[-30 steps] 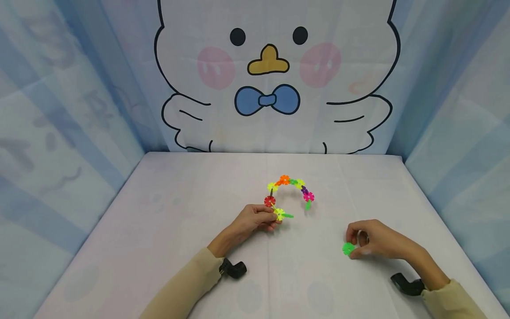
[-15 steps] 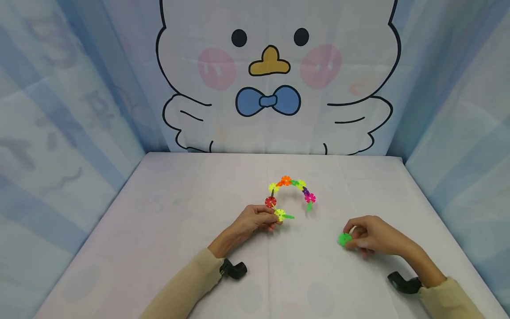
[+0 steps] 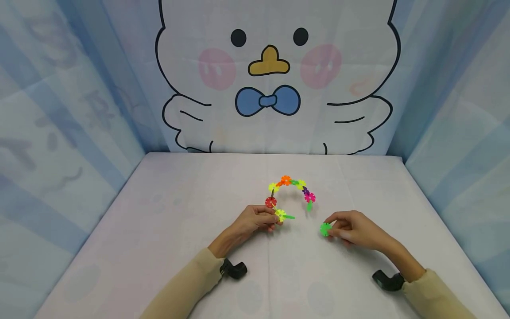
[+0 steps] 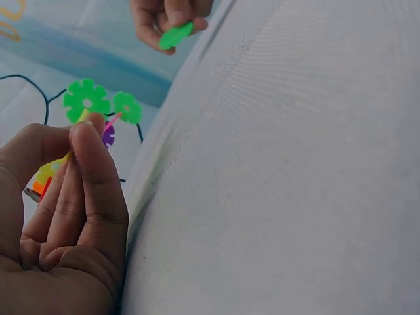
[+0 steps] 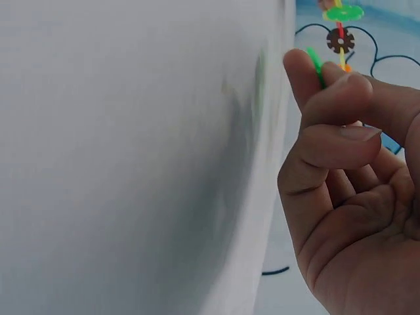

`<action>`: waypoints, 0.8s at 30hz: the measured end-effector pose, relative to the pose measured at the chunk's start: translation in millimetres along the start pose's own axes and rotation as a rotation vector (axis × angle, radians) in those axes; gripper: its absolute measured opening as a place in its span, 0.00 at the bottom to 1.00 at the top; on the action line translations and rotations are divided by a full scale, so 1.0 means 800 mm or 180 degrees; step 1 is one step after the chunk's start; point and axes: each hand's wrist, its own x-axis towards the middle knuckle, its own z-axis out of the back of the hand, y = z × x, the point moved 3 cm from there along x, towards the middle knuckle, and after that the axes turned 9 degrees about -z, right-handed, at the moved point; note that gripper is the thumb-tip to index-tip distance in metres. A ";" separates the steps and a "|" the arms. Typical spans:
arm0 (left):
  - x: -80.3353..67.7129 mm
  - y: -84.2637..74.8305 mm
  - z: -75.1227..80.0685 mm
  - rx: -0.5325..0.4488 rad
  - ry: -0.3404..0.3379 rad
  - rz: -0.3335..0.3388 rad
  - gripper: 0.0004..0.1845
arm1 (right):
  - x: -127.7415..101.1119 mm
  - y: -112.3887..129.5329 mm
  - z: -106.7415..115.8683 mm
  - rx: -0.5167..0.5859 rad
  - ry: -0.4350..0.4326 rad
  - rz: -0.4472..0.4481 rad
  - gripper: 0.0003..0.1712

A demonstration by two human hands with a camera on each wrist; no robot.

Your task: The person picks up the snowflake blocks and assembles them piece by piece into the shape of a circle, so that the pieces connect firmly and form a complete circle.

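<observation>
My left hand [image 3: 253, 219] pinches a yellow snowflake disc [image 3: 280, 215] at the near end of a curved chain of interlocking snowflake discs [image 3: 286, 180]. Beyond the yellow one, a green disc [image 3: 289, 217] sticks out to the right, seen edge-on; in the left wrist view this green disc [image 4: 85, 100] shows its notched face. The chain's other end is a green disc [image 3: 309, 206], leaving a gap between the ends. To the right, my right hand [image 3: 358, 228] pinches a loose green snowflake disc [image 3: 325, 229] by its edge, apart from the chain. In the right wrist view fingers partly hide that disc [image 5: 316, 65].
A white-covered table [image 3: 179, 190] lies under both hands. Behind it hangs a cloth backdrop [image 3: 267, 133] with a cartoon figure, and blue patterned curtains [image 3: 59, 133] close in the sides. Black wrist-camera mounts [image 3: 235, 269] jut from the sleeves.
My right hand has carried the loose green snowflake disc leftward and away from me, closer to the chain. The left hand and the chain have stayed almost still.
</observation>
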 end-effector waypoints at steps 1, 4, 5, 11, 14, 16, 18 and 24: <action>0.000 0.000 0.000 0.0000 0.0006 -0.0004 0.07 | 0.002 0.003 -0.002 0.0021 -0.0023 0.0008 0.16; 0.000 -0.001 -0.001 0.0002 0.0016 -0.0009 0.07 | 0.009 0.011 -0.007 0.0135 -0.0070 0.0007 0.17; 0.000 -0.002 -0.001 0.0007 0.0019 -0.0008 0.07 | 0.012 0.013 -0.009 0.0171 -0.0089 -0.0014 0.17; 0.000 -0.003 -0.001 0.0006 0.0033 -0.0004 0.07 | 0.026 0.031 -0.018 0.0309 -0.0109 -0.0006 0.16; 0.000 -0.003 -0.001 0.0011 0.0037 -0.0008 0.06 | 0.032 0.039 -0.022 0.0296 -0.0112 0.0068 0.15; 0.000 -0.003 -0.001 0.0011 0.0041 -0.0011 0.06 | 0.035 0.044 -0.024 0.0301 -0.0111 0.0095 0.15; 0.000 -0.003 -0.001 0.0012 0.0049 -0.0014 0.05 | 0.038 0.047 -0.026 0.0302 -0.0111 0.0119 0.15; 0.000 -0.003 -0.001 0.0010 0.0081 -0.0025 0.05 | 0.043 0.051 -0.031 0.0352 -0.0105 0.0112 0.16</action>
